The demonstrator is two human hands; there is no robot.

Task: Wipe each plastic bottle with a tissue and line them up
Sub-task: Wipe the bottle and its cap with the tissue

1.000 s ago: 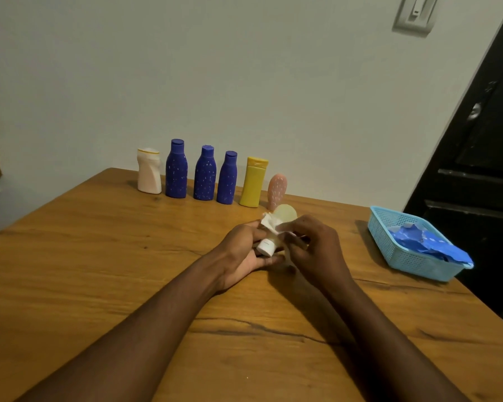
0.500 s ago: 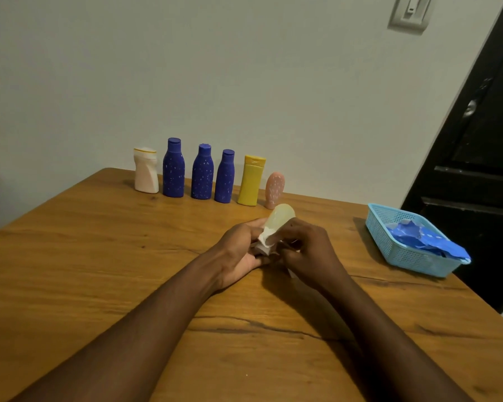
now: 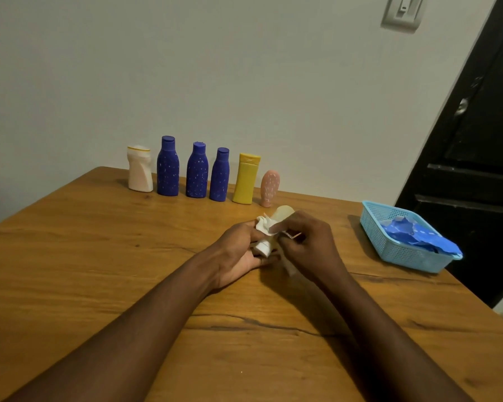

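Only the tissue [image 3: 263, 225] has shifted, riding back up the pale bottle [image 3: 285, 212] from nearer its cap half a second ago. At the table's [image 3: 99, 256] far edge the row of six bottles [image 3: 197, 171] stands upright as before. The left hand [image 3: 238, 252] curls round the pale bottle's cap end, and the right hand [image 3: 310, 245] pinches the tissue to its side, forefinger pressing. By my judgement wiping is unfinished, and this bottle then goes beside the pink bottle [image 3: 269, 188]. The blue basket [image 3: 404, 253] sits well apart
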